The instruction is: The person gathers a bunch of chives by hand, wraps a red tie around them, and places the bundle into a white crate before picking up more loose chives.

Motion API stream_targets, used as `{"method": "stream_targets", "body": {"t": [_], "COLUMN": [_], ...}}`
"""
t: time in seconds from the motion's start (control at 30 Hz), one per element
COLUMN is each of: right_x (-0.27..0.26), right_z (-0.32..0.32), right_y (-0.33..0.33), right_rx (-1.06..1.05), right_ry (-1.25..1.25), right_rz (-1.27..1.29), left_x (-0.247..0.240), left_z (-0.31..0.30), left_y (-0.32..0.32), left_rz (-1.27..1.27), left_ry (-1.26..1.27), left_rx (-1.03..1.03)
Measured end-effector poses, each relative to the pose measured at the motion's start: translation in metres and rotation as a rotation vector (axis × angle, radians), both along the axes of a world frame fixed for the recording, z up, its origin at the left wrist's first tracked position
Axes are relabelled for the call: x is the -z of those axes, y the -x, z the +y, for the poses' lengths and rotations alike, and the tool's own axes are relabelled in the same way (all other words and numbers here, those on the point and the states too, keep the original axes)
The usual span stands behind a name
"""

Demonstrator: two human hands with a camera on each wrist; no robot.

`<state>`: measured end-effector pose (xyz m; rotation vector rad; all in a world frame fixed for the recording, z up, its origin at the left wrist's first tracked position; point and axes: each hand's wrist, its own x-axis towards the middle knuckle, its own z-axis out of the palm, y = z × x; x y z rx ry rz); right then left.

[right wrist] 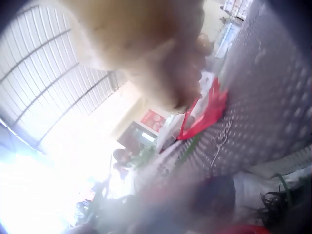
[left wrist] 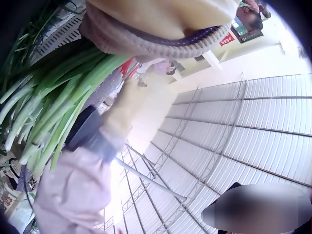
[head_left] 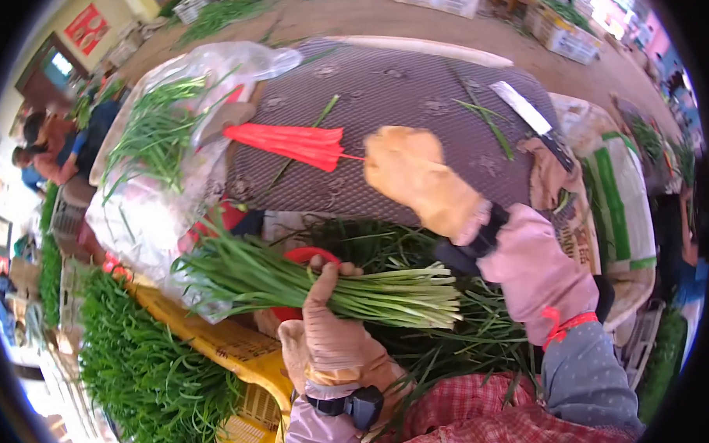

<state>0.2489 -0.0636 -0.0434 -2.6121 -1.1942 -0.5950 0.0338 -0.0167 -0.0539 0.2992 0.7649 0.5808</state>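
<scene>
- Left hand (head_left: 334,343): fingers wrapped round the chive bunch (head_left: 361,298), above loose greens (head_left: 491,326).
- Right hand (head_left: 412,172): fingers pinch a red strand (head_left: 354,157) over the bench (head_left: 396,79).
- I judge the bunch light, bendy, easily bruised; I'd grip the firmer stems (head_left: 427,297).

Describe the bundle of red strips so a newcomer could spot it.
Find the dark patterned tabletop in the head view. On it, between the plastic sheet and the right hand, lies the bundle of red strips. Unlike the green stalk beside it, it's bright red, a thin strand reaching the hand.
</scene>
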Motion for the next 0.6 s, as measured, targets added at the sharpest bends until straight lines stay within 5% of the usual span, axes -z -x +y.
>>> {"method": "stream_targets", "body": {"t": [0.2, 0.27, 0.4, 0.6], "right_x": [-0.025, -0.021, 0.003, -0.028], "right_z": [-0.182, -0.205, -0.197, -0.182], "right_y": [0.000, 0.014, 0.034, 0.060], "right_rx": [0.310, 0.450, 0.340, 0.277], "right_ry": [-0.033, 0.199, 0.239, -0.114], "right_rz": [-0.124, -0.025, 0.106, 0.304], "left_x": [0.008, 0.006, 0.005, 0.005], "left_z": [0.002, -0.002, -0.010, -0.015], "left_y": [0.001, -0.004, -0.010, -0.008], "left_rz": [-0.014, -0.003, -0.023, -0.100], "left_ry": [-0.033, -0.048, -0.065, -0.078], "left_rx": [0.087, 0.114, 0.117, 0.117]}}
